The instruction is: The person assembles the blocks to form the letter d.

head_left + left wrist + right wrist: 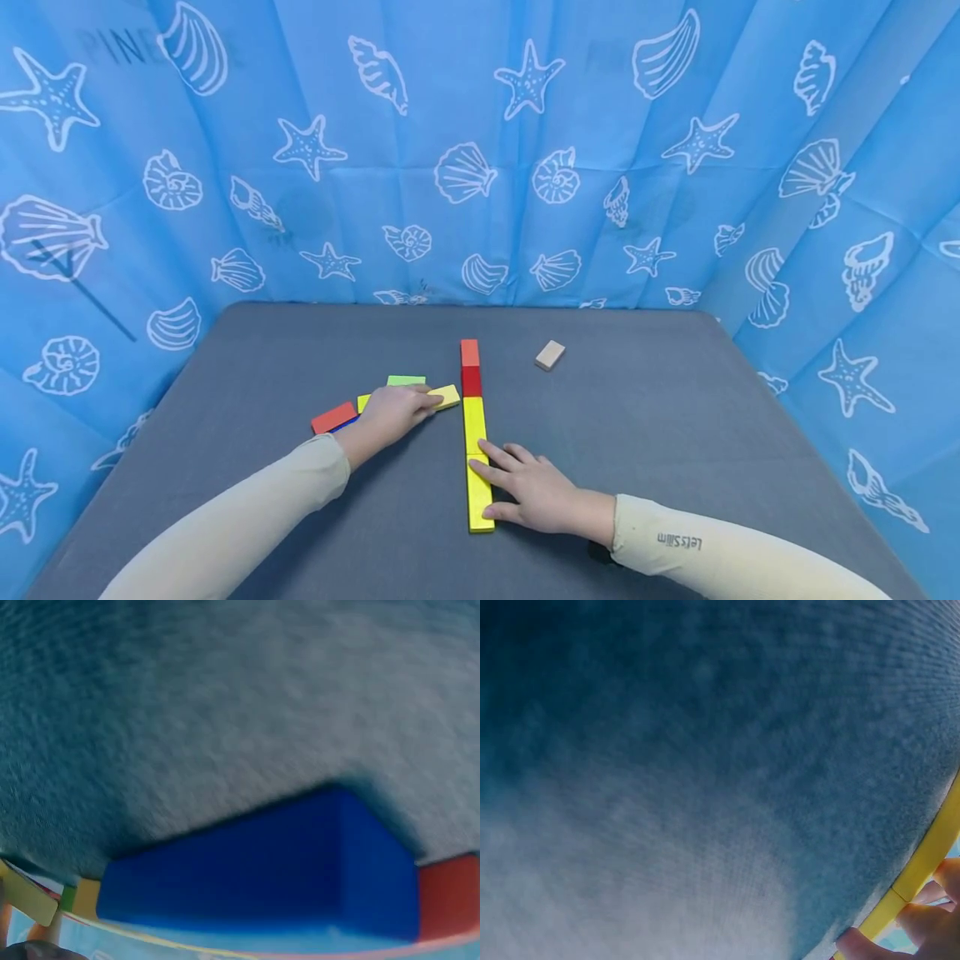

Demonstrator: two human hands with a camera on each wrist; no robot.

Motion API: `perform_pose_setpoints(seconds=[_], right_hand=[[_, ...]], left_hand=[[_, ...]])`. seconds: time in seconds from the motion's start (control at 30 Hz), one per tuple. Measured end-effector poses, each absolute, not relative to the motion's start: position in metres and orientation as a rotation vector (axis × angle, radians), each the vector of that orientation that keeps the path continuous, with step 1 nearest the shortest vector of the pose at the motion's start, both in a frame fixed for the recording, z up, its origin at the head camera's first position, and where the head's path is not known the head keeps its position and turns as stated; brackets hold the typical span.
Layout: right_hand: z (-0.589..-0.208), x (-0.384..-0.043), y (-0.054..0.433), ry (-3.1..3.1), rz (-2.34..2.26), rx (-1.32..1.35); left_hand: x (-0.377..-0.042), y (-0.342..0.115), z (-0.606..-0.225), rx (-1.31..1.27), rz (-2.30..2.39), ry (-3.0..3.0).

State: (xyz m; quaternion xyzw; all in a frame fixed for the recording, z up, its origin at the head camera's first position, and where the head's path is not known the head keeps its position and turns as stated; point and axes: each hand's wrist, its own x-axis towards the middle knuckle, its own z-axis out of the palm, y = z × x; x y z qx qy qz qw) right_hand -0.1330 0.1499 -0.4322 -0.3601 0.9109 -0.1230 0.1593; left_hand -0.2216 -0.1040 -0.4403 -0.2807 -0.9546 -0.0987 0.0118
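Observation:
My left hand (pixel 393 415) reaches over a small group of blocks and pinches a pale yellow block (pixel 446 396) just left of a straight row. That block also shows in the left wrist view's lower left corner (pixel 28 895). From far to near, the row has an orange-red block (pixel 469 352), a red block (pixel 471 382), a yellow block (pixel 475 423) and another yellow block (pixel 480 498), end to end. My right hand (pixel 540 496) lies on the row's right side, fingers spread, fingertips touching the two yellow blocks near their joint and thumb at the near one's edge.
Beside and under the left wrist are a red block (pixel 333 417), a blue block (pixel 240 870), a partly hidden yellow block (pixel 363 403) and a green block (pixel 407 381). A natural wood block (pixel 551 355) lies right of the row. Behind the grey table hangs a blue curtain (pixel 480 233).

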Motion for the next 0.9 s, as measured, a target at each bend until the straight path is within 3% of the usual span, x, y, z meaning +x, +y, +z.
perform_pose_setpoints(seconds=[0.9], right_hand=[[-0.4323,-0.1337,0.1498,2.602,-0.332,-1.006]], left_hand=[[-0.2255,-0.0975,-0.4420,-0.873,-0.268,-2.993]])
